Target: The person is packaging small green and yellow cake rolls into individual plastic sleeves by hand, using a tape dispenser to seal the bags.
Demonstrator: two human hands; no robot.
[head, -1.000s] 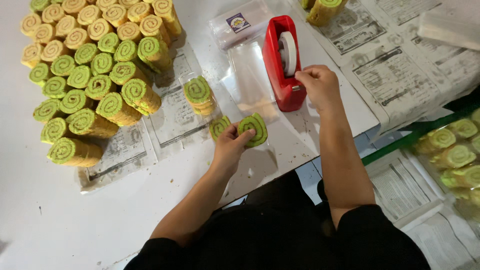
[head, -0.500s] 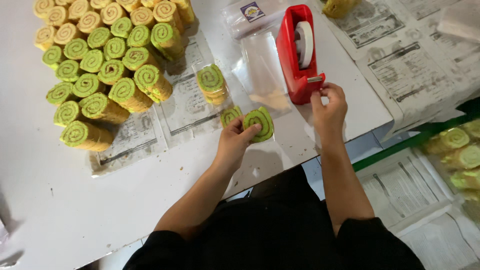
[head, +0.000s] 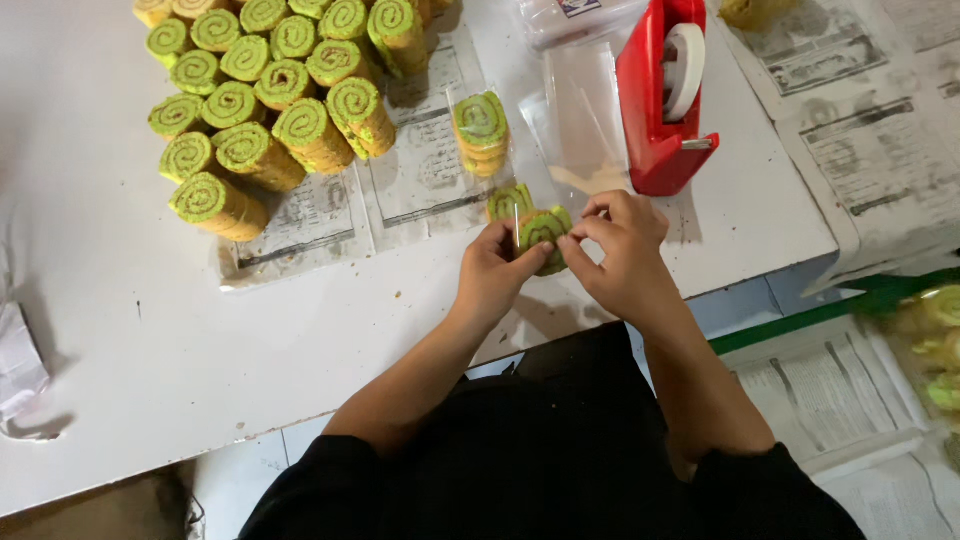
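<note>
My left hand holds a green-and-yellow spiral roll cake slice in a clear wrapper near the white table's front edge. My right hand meets it from the right, its fingertips pinching the wrapper's top. A second wrapped slice lies just behind, touching the held one. A red tape dispenser stands right behind my right hand.
A wrapped stack of slices stands on newspaper. Several unwrapped rolls are heaped at the back left. Clear bags lie beside the dispenser. More packed rolls sit in a bin at the right, below the table.
My right hand left the tape dispenser and came down to the wrapped slice. My left hand has tilted the slice up between both hands.
</note>
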